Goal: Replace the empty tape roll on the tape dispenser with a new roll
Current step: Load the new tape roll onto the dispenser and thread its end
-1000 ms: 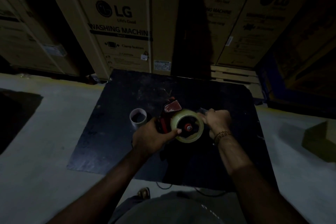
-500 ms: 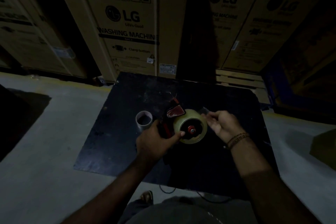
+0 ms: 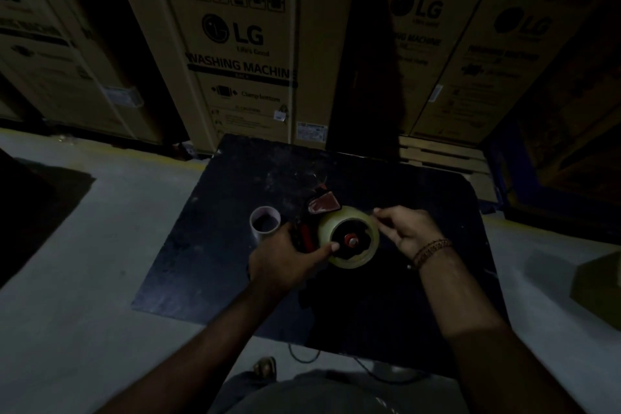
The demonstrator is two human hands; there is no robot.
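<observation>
Left hand [image 3: 285, 262]: fingers curled round the body of the tape dispenser [image 3: 307, 235], thumb stretched right so its tip rests on the face of the new tape roll [image 3: 349, 239]. Firm grip.

Right hand [image 3: 403, 233]: loosely open, palm turned left, fingers slightly bent just right of the roll. Fingertips near the roll's far right edge; the light is too dim to tell whether they pinch a tape end. A beaded bracelet [image 3: 431, 250] sits on that wrist.

Roll is seated on the dispenser's red hub, at the middle of the dark worktop [image 3: 208, 255].

Empty tape core [image 3: 264, 222]: stands upright on the worktop just left of the left hand, open end up, nothing visible inside.

Both forearms reach in from the near edge, converging on the dispenser. Cardboard washing-machine boxes [image 3: 242, 60] stand beyond the far edge.
</observation>
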